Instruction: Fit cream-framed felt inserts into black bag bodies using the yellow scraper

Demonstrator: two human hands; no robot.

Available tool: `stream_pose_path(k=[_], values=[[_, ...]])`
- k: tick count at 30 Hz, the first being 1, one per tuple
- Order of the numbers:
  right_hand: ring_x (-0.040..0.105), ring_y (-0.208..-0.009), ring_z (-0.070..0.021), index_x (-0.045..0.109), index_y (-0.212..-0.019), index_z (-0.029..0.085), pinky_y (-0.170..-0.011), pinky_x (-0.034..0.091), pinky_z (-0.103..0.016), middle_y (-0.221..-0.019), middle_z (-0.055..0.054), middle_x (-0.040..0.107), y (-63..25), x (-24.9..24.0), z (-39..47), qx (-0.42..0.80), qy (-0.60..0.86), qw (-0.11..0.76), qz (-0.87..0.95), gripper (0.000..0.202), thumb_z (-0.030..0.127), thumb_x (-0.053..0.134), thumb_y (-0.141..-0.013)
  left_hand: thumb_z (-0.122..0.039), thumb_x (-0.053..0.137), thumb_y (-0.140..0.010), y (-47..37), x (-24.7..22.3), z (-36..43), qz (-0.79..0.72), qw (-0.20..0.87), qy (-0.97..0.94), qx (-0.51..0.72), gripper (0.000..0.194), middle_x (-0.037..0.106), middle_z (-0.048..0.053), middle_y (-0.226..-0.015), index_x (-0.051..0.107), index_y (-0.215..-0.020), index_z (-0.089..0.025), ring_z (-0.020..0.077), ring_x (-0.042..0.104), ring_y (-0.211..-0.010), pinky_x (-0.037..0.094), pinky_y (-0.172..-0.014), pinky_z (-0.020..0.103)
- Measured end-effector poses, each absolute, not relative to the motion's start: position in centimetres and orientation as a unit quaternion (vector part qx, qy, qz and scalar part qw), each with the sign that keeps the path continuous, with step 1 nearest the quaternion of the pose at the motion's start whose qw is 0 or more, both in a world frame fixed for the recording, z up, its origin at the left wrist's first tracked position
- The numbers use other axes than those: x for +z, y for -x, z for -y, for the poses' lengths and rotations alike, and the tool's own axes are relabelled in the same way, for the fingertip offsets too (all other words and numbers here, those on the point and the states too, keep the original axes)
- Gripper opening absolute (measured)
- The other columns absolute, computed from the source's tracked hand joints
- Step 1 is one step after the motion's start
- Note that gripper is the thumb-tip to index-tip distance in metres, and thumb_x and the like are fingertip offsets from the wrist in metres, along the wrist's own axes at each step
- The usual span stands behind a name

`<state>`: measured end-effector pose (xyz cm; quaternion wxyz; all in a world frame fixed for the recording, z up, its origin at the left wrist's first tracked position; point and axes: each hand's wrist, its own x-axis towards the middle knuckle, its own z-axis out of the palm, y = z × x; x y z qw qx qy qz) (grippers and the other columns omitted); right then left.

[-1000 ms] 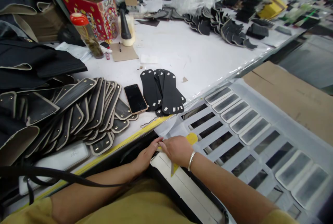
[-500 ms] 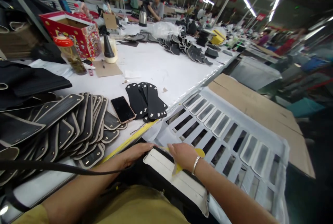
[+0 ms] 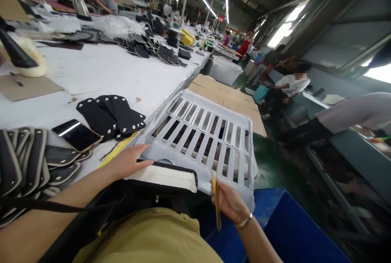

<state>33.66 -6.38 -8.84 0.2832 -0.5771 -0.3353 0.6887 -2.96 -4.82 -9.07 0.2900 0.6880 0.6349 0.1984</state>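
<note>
A long black piece with a white, stitched face [image 3: 171, 176] lies at my waist, white side up. My left hand [image 3: 130, 162] holds its left end, thumb over the black edge and the other fingers on the far side. To the right of the piece and apart from it, my right hand [image 3: 228, 198] grips a thin, flat yellow scraper-like tool [image 3: 217, 202], seen nearly edge-on. Just beyond both hands is a grey slotted rack [image 3: 195, 149], with several pale-rimmed strips [image 3: 191, 113] lying across its slots.
On the white table [image 3: 100, 71] at left are a phone [image 3: 76, 134], black flat pieces [image 3: 111, 114] and a pile of pale-edged strips [image 3: 23, 161]. A blue bin [image 3: 275, 222] stands at lower right. Cardboard [image 3: 226, 98] lies behind the rack. Several people are farther off.
My right hand has lifted off the white face and moved right with the yellow tool. My left hand stays at the piece's left end. The view has turned right, bringing the blue bin in.
</note>
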Motion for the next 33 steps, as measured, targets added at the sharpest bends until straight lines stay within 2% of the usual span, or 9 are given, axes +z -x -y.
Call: stream_pose_path(k=[2,4,6,10,15,19,23,26,33], values=[[0.054,-0.059,-0.0129,0.052,-0.083,0.02,-0.057,0.046,-0.025,-0.069,0.0,0.056,-33.9,-10.4,10.3,0.703,0.557,0.344,0.279,0.027,0.045,0.058,-0.076,-0.057,0.058,-0.068,-0.8,-7.9,5.0,-0.577,0.24,-0.769,0.136,0.083,0.037,0.014,-0.142,0.038,-0.135,-0.014,0.0292,0.034,-0.129,0.018,-0.108,0.041],[0.058,-0.065,-0.0153,0.055,-0.093,0.021,-0.063,0.047,-0.028,-0.077,-0.002,0.061,-33.7,-11.5,13.5,0.729,0.516,0.358,0.273,0.029,0.043,0.061,-0.075,-0.061,0.065,-0.058,-5.1,-7.7,5.2,-0.521,0.236,-0.817,0.07,0.102,0.028,0.017,-0.146,0.028,-0.14,-0.013,0.0317,0.027,-0.133,0.012,-0.109,0.046],[0.062,-0.076,-0.0183,0.055,-0.101,0.02,-0.071,0.048,-0.031,-0.088,-0.005,0.064,-33.7,-12.2,15.8,0.763,0.464,0.353,0.278,0.034,0.04,0.063,-0.075,-0.063,0.067,-0.054,-8.8,-8.3,5.1,-0.495,0.247,-0.833,0.011,0.109,0.025,0.02,-0.146,0.025,-0.14,-0.011,0.035,0.025,-0.133,0.013,-0.107,0.05],[0.062,-0.091,-0.0231,0.055,-0.108,0.019,-0.081,0.046,-0.037,-0.099,-0.008,0.064,-35.0,-12.0,17.5,0.812,0.398,0.299,0.304,0.043,0.043,0.065,-0.074,-0.058,0.073,-0.048,-12.8,-10.1,4.7,-0.496,0.213,-0.841,-0.02,0.111,0.039,0.025,-0.136,0.029,-0.138,-0.007,0.0394,0.038,-0.122,0.024,-0.101,0.05],[0.063,-0.087,-0.0246,0.061,-0.104,0.018,-0.084,0.045,-0.039,-0.09,-0.007,0.067,-37.5,-11.9,17.4,0.852,0.356,0.19,0.334,0.045,0.042,0.072,-0.067,-0.049,0.066,-0.059,-13.6,-10.9,5.2,-0.507,0.135,-0.851,0.013,0.089,0.052,0.02,-0.119,0.037,-0.132,-0.006,0.0351,0.048,-0.107,0.031,-0.094,0.046],[0.063,-0.07,-0.0188,0.06,-0.094,0.016,-0.071,0.049,-0.033,-0.078,-0.005,0.066,-39.0,-13.3,15.9,0.824,0.371,0.158,0.398,0.042,0.053,0.062,-0.073,-0.041,0.062,-0.062,-13.9,-11.1,6.1,-0.506,0.102,-0.856,0.032,0.08,0.052,0.02,-0.118,0.039,-0.129,-0.004,0.0326,0.046,-0.107,0.029,-0.096,0.043],[0.057,-0.048,-0.0115,0.047,-0.089,0.018,-0.046,0.044,-0.022,-0.065,-0.001,0.062,-40.3,-13.7,11.7,0.732,0.456,0.015,0.506,0.035,0.052,0.048,-0.082,-0.04,0.061,-0.063,-14.3,-11.7,6.4,-0.514,0.078,-0.854,0.025,0.081,0.048,0.021,-0.123,0.035,-0.131,-0.005,0.0329,0.042,-0.112,0.023,-0.1,0.045],[0.057,-0.045,-0.0113,0.044,-0.086,0.019,-0.041,0.043,-0.02,-0.06,0.0,0.062,-40.2,-12.7,7.9,0.685,0.445,-0.07,0.573,0.024,0.043,0.041,-0.088,-0.04,0.059,-0.064,-14.5,-12.0,6.5,-0.514,0.073,-0.854,0.034,0.084,0.046,0.021,-0.125,0.029,-0.135,-0.006,0.0337,0.041,-0.114,0.021,-0.101,0.046],[0.055,-0.042,-0.0106,0.049,-0.075,0.016,-0.041,0.045,-0.02,-0.055,-0.001,0.061,-37.4,-10.0,1.7,0.61,0.381,-0.247,0.65,0.03,0.036,0.032,-0.09,-0.026,0.057,-0.064,-14.5,-12.2,6.4,-0.51,0.087,-0.852,0.085,0.093,0.048,0.019,-0.12,0.011,-0.143,-0.007,0.0327,0.042,-0.111,0.025,-0.101,0.047]])
